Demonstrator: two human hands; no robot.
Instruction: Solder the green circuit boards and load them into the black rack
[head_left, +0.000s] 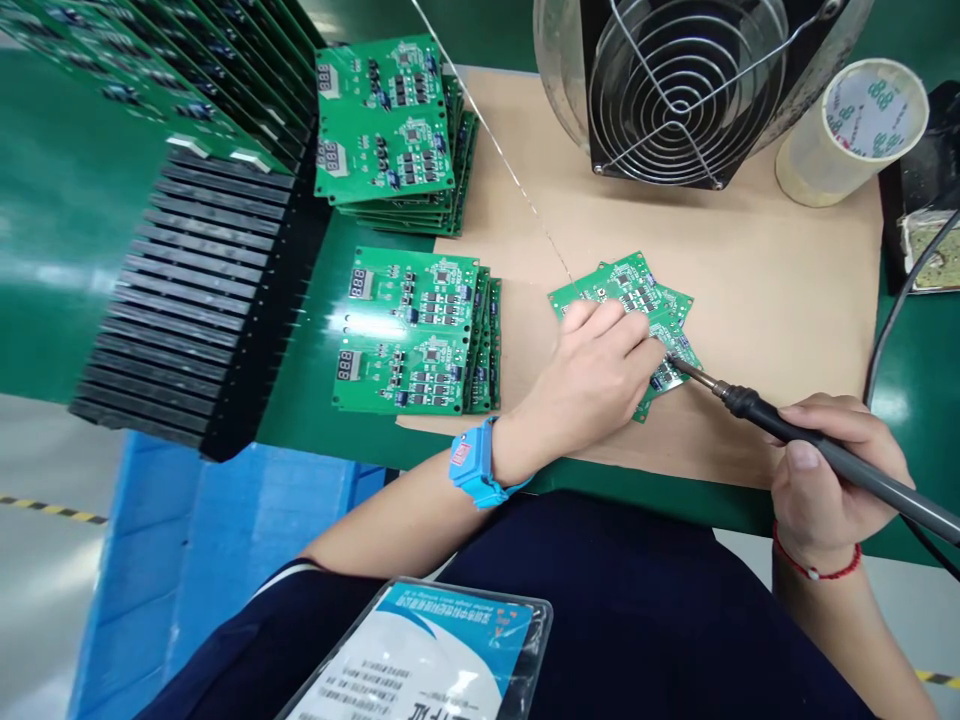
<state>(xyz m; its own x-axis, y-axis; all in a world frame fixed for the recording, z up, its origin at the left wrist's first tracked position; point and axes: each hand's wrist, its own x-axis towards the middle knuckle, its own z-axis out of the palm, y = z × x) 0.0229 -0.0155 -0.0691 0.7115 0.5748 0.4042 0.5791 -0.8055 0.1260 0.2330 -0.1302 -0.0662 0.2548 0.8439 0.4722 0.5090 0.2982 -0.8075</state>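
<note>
My right hand [836,470] grips a soldering iron [757,410] by its dark handle. The iron's metal tip meets a green circuit board [626,280] close to my left fingers. My left hand [600,365] is closed over that board, covering part of it. A thin strand of solder wire [536,213] slants down from the top and runs into my left fingers; the pinch itself is hidden. Beneath the board, another green board sticks out at an angle, both lying on a brown sheet [802,320].
Two stacks of circuit boards, a rear stack [386,120] and a nearer stack [409,330], stand left. Beyond them, a black slotted rack [187,290] holds upright boards. A fan [679,105] stands behind the work, with a tape roll [806,160] and an iron's cable [885,330] to the right.
</note>
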